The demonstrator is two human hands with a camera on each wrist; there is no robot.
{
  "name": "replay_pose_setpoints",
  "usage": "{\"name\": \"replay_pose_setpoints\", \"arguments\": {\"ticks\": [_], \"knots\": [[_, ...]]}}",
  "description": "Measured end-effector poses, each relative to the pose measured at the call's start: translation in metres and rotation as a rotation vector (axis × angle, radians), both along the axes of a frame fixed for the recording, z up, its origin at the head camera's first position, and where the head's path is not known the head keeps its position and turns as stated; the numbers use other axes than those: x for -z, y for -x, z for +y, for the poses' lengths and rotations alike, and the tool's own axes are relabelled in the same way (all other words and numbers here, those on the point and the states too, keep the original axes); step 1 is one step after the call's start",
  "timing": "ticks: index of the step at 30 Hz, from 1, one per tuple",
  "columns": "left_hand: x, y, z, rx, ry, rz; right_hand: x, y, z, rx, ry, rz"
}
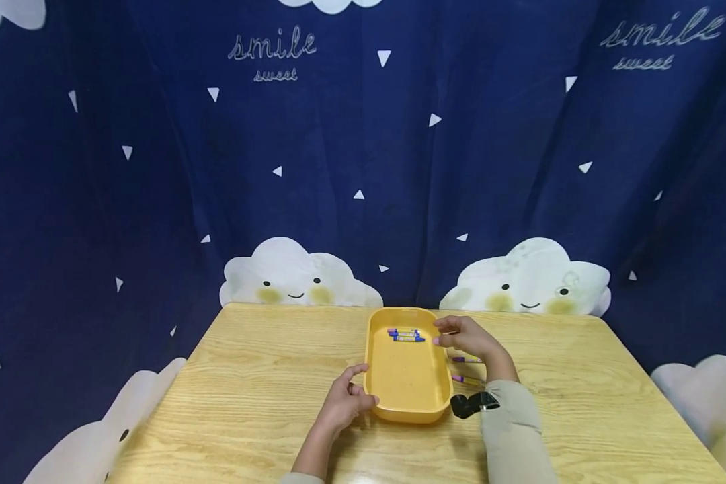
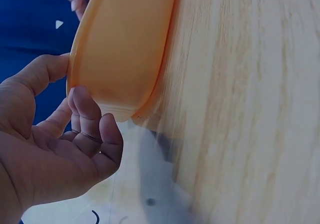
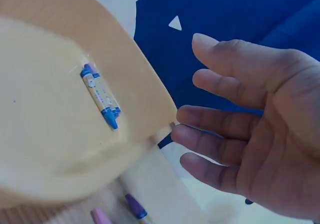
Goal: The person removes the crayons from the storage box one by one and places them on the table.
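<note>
A yellow plastic tray (image 1: pixel 407 386) stands on the wooden table. My left hand (image 1: pixel 343 402) holds its near left corner, thumb and a finger at the rim (image 2: pixel 74 67) and other fingers bent by the outer wall. Wrapped crayons (image 1: pixel 407 335) lie side by side at the tray's far end, one with a blue tip (image 3: pixel 102 97). By the far right rim is my right hand (image 1: pixel 468 335), its fingers spread and relaxed with nothing in them. On the table right of the tray lie a purple-tipped crayon (image 1: pixel 467 359) and a pink-tipped crayon (image 1: pixel 467 380), partly hidden by the right arm.
The wooden table (image 1: pixel 266 376) extends to both sides of the tray. Behind its far edge hangs a dark blue curtain (image 1: pixel 314 148) with white triangles and smiling clouds. A black wrist camera (image 1: pixel 473 405) is strapped over the right sleeve, close to the tray's near right corner.
</note>
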State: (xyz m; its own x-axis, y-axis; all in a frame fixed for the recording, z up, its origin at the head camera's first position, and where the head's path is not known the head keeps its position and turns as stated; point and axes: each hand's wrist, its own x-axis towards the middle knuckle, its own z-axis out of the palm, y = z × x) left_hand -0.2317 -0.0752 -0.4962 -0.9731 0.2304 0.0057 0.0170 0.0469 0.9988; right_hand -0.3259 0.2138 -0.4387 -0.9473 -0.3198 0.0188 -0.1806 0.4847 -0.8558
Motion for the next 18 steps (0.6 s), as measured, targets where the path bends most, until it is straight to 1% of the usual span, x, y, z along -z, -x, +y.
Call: {"name": "replay_pose_setpoints", "arguments": {"ticks": [3,6,8,10,13,18], "knots": [[0.000,-0.001,-0.002,0.013,-0.009,0.011,-0.004,0.004,-0.006,-0.010,0.011,-0.001],[0.000,-0.001,-0.002,0.014,-0.004,0.008,-0.004,0.010,-0.013,-0.029,0.062,-0.025],[0.000,0.000,-0.002,0.011,-0.002,0.004,-0.002,0.013,-0.018,-0.035,0.104,-0.059],[-0.001,0.000,-0.002,0.007,-0.003,-0.006,0.002,0.017,-0.023,-0.020,0.152,-0.101],[-0.001,0.000,-0.002,0.009,0.003,-0.008,0.008,0.022,-0.031,0.010,0.191,-0.146],[0.000,0.000,-0.003,0.012,0.021,-0.015,0.015,0.030,-0.044,0.032,0.211,-0.156]]}}
